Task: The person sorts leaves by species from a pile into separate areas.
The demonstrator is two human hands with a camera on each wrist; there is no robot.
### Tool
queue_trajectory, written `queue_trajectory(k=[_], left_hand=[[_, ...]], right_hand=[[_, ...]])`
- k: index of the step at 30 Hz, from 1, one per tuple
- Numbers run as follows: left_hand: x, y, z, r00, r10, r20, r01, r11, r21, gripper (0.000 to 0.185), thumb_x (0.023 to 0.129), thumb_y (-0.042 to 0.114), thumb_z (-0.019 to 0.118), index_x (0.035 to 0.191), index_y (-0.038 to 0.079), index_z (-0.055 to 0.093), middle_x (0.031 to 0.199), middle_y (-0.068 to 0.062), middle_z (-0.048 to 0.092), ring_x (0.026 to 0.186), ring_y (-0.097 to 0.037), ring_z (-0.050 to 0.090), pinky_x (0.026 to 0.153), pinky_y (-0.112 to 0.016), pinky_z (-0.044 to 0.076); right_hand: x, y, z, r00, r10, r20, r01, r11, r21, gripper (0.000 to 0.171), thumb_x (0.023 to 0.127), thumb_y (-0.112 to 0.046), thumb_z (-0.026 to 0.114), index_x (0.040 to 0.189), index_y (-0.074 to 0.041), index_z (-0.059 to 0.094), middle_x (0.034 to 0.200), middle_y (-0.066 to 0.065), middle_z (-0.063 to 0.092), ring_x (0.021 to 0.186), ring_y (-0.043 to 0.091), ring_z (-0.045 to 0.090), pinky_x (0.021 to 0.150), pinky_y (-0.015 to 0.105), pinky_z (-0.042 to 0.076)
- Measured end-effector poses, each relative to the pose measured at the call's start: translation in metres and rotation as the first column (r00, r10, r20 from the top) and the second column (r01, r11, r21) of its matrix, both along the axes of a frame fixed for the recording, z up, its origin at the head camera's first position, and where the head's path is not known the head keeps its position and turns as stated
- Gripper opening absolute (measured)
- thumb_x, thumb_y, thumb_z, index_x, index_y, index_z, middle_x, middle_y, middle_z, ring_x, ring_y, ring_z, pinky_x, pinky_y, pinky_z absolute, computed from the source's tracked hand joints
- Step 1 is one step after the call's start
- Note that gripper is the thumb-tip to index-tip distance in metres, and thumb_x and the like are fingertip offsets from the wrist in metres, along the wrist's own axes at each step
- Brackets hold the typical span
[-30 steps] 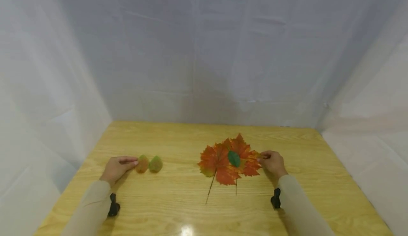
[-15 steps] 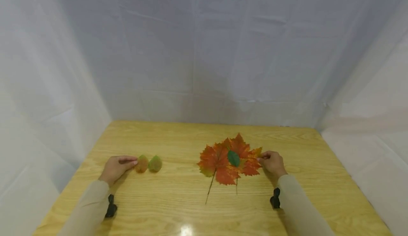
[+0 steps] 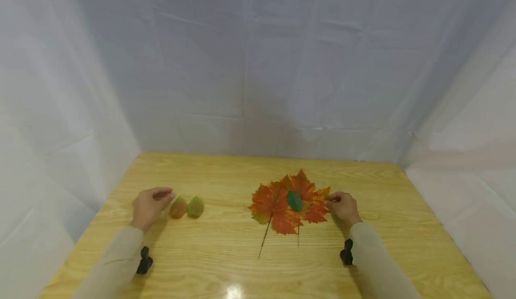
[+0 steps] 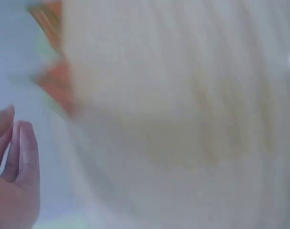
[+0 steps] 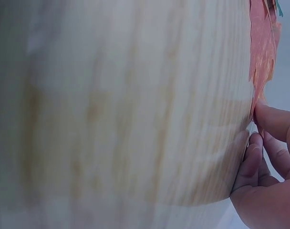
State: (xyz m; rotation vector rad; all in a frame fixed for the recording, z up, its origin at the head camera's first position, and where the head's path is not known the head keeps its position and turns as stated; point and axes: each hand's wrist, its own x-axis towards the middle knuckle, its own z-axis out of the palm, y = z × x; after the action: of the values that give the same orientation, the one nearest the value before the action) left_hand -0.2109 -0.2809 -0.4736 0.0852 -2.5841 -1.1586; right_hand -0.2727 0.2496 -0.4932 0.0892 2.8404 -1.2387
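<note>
While unlabelled, red leaves (image 3: 288, 202) at right hand (image 3: 341, 208).

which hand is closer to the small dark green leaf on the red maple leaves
Right. The right hand pinches the edge of the red maple leaves beside the small dark green leaf; the left hand is far off by two small leaves.

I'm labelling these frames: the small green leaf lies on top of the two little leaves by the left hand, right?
Not quite. The head view shows the small green leaf lying on top of the orange maple leaves by the right hand. The two little leaves by the left hand have nothing on them.
</note>
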Motion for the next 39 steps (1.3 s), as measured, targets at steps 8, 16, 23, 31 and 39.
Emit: queue_trajectory(k=[8, 16, 23, 31, 39], left_hand=[[0.0, 0.09, 0.035, 0.986, -0.124, 0.107, 0.11, 0.986, 0.129, 0.026, 0.091, 0.019, 0.067, 0.111, 0.003, 0.071, 0.104, -0.013, 0.071, 0.091, -0.024, 0.067, 0.076, -0.035, 0.056], [0.022, 0.178, 0.015, 0.885, -0.389, 0.255, 0.318, 0.906, 0.28, 0.024, 0.087, 0.017, 0.072, 0.104, 0.001, 0.072, 0.093, -0.006, 0.071, 0.077, -0.014, 0.066, 0.064, -0.027, 0.056], [0.029, 0.207, -0.006, 0.868, -0.458, 0.194, 0.412, 0.88, 0.238, 0.02, 0.078, 0.013, 0.079, 0.091, -0.002, 0.074, 0.079, -0.009, 0.071, 0.068, -0.013, 0.065, 0.06, -0.025, 0.054], [0.031, 0.221, -0.009, 0.901, -0.415, 0.129, 0.391, 0.903, 0.177, 0.019, 0.072, 0.006, 0.083, 0.084, -0.004, 0.073, 0.073, -0.009, 0.07, 0.064, -0.013, 0.065, 0.057, -0.022, 0.053], [0.031, 0.228, -0.007, 0.903, -0.395, 0.167, 0.372, 0.915, 0.154, 0.014, 0.073, 0.003, 0.081, 0.079, -0.002, 0.069, 0.068, -0.005, 0.066, 0.059, -0.008, 0.058, 0.053, -0.021, 0.05]], right_hand=[[-0.001, 0.002, 0.0, 1.0, -0.014, 0.005, 0.014, 1.0, -0.017, 0.02, 0.09, -0.011, 0.066, 0.102, 0.005, 0.066, 0.091, 0.014, 0.065, 0.078, 0.022, 0.062, 0.066, 0.035, 0.053], [0.0, 0.001, -0.003, 1.0, -0.022, 0.02, 0.024, 0.998, -0.055, 0.022, 0.09, -0.011, 0.067, 0.106, 0.006, 0.067, 0.091, 0.014, 0.066, 0.08, 0.025, 0.064, 0.069, 0.037, 0.055], [0.001, 0.002, -0.004, 0.999, -0.022, 0.032, 0.025, 0.995, -0.093, 0.026, 0.089, -0.015, 0.069, 0.106, 0.005, 0.068, 0.09, 0.012, 0.066, 0.081, 0.023, 0.063, 0.069, 0.034, 0.053], [-0.001, 0.006, -0.001, 1.0, -0.004, 0.011, 0.005, 0.997, -0.073, 0.027, 0.09, -0.017, 0.068, 0.107, 0.005, 0.069, 0.091, 0.012, 0.066, 0.082, 0.022, 0.061, 0.07, 0.035, 0.052], [-0.002, 0.009, -0.004, 1.0, -0.001, 0.004, 0.001, 0.998, -0.066, 0.028, 0.091, -0.017, 0.066, 0.109, 0.005, 0.068, 0.1, 0.016, 0.067, 0.089, 0.026, 0.062, 0.075, 0.039, 0.053]])
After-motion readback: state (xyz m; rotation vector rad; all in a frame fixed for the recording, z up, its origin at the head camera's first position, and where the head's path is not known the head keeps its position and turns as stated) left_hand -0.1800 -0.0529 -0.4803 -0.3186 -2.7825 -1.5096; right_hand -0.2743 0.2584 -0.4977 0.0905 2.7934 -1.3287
